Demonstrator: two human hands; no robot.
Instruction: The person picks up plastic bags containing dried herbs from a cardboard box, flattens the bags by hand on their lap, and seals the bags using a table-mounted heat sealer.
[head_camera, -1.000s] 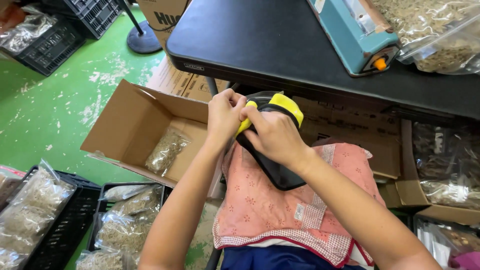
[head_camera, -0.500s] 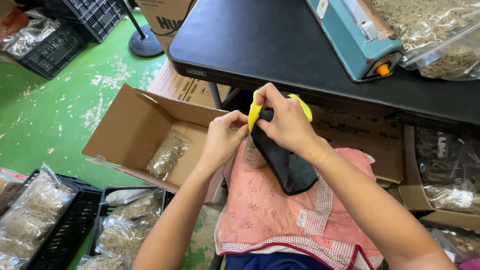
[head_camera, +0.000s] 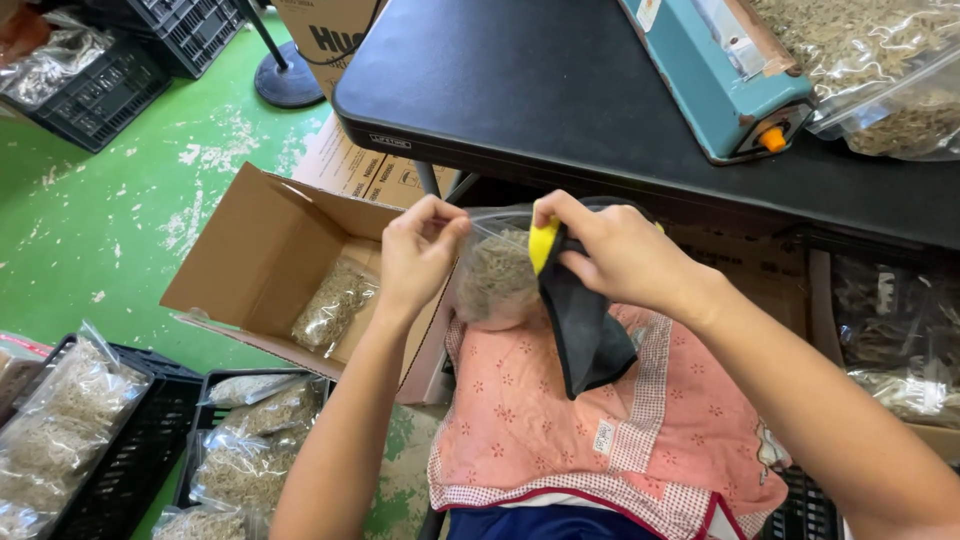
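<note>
Since a second ago the bag (head_camera: 495, 275) has emerged from the black cloth (head_camera: 585, 325): left hand (head_camera: 418, 255) pinches its rim, right hand (head_camera: 615, 255) grips cloth.

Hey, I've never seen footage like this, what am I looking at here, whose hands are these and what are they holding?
There is no machine here: a camera worn on a person's head looks down at their own two bare hands. The left hand pinches the rim of a clear plastic bag filled with dried plant material. The right hand grips a black and yellow cloth against the bag, above a pink apron. A black table carries a teal sealing device. An open cardboard box on the green floor holds one filled bag.
</note>
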